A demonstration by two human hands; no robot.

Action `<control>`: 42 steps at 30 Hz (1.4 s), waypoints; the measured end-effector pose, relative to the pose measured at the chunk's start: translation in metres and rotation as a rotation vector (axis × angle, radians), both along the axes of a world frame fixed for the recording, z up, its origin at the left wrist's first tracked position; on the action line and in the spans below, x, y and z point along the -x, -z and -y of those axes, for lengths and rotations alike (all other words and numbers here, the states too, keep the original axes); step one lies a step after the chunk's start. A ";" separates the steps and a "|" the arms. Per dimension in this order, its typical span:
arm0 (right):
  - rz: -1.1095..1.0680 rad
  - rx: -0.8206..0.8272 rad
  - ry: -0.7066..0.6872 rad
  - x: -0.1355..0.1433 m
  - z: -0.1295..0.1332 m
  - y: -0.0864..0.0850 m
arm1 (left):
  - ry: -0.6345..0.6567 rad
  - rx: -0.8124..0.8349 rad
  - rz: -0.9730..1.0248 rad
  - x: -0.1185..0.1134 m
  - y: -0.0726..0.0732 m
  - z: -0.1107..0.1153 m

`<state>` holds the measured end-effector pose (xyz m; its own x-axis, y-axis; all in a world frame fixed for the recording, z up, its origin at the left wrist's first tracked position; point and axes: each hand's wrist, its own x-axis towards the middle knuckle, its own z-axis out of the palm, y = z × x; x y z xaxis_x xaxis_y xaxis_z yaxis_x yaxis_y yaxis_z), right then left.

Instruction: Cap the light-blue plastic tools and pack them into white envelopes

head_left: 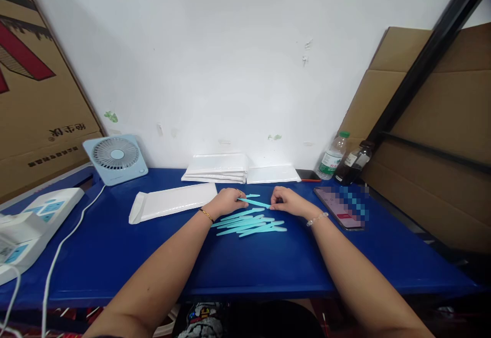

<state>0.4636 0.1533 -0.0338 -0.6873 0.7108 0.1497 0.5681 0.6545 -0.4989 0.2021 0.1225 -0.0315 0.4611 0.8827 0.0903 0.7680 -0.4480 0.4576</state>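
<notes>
A slim turquoise eyebrow razor (253, 202) is held slightly above the blue table between my two hands. My left hand (229, 202) pinches its left end, while the fingers of my right hand (283, 201) are closed on its right end. Just below and between the hands lies a loose pile of similar turquoise razors (249, 224), with pale, wider tips mostly pointing right. One more razor (252, 195) shows behind the held one. Left of my left hand, a white padded mailer (174, 201) lies flat on the table.
Along the wall are a stack of white mailers (215, 166), another mailer (273, 174) and a dark phone (309, 175). Two bottles (333, 158) and a larger phone (339, 207) are on the right. A fan (117, 158) and a power strip (46, 210) with cables stand left.
</notes>
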 end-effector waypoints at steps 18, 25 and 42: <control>-0.050 -0.111 0.062 0.010 0.003 0.003 | -0.126 -0.113 -0.049 0.023 -0.007 -0.005; 0.075 -0.147 -0.018 0.032 0.011 0.005 | 0.044 -0.011 -0.092 0.005 -0.006 0.005; -0.086 -0.151 0.194 0.010 0.005 -0.002 | 0.032 0.313 -0.154 0.016 -0.026 0.018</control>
<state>0.4533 0.1481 -0.0320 -0.5199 0.7935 0.3164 0.6501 0.6078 -0.4560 0.1865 0.1043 -0.0053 0.4760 0.8414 -0.2558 0.8268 -0.3290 0.4563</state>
